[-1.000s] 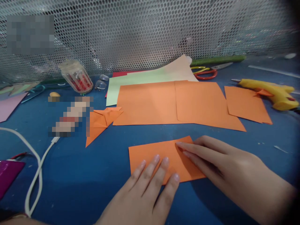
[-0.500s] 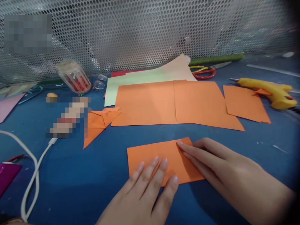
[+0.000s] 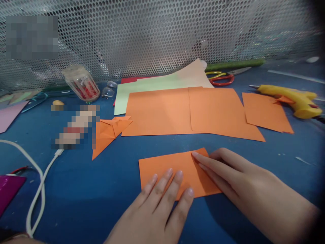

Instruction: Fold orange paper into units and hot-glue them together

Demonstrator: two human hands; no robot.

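Left hand (image 3: pixel 154 206) low in the centre of the frame, open and flat, holding nothing, four fingers spread over the near edge of the paper (image 3: pixel 167 164). Right hand (image 3: pixel 243 183) coming in from the lower right, likewise open and empty, fingers straight and close together, tips laid on the paper's right part just below its far edge. Paper orange, lying flat on the blue table (image 3: pixel 101 189) at lower centre, pinned under both sets of fingertips, a diagonal flap apparently folded over beneath the right fingers

Next to nothing changed over the last second: same fingers on the same spots, paper in the same place, only a slight drift of the view. Judged from that, a hold-and-press on the fold rather than a new move; no lifting, no sliding

Further up, two large orange sheets (image 3: pixel 162 112) side by side, well apart from the hands. Offcut (image 3: pixel 264 112) and yellow glue gun (image 3: pixel 291 100) at right, scissors (image 3: pixel 223 78) upper right by the mesh (image 3: pixel 152 34). Folded piece (image 3: pixel 109 130) at centre left, jar (image 3: pixel 82 84) upper left, white cable (image 3: pixel 38 193) lower left
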